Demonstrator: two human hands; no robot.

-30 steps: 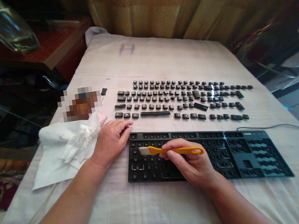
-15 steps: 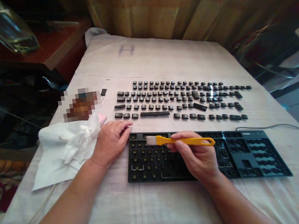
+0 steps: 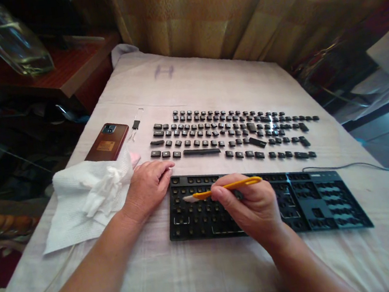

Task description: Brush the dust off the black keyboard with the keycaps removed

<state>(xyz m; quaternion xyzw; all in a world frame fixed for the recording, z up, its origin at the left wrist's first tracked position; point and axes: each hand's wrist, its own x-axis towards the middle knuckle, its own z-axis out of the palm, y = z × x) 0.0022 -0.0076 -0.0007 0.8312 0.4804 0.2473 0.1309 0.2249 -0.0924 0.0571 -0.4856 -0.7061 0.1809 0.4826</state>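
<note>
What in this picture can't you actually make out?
Head view, all of it:
1. Letters on the loose keycaps: too small to read.
2. Middle of the keyboard: hidden under the right hand holding the yellow brush.
3. The pink thing by the left hand: mostly covered by the paper towel.
4. The glass bottle: cut off by the top edge.

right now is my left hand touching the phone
Apart. The head view shows the left hand beside the keyboard, with white paper towel between it and the phone.
</note>
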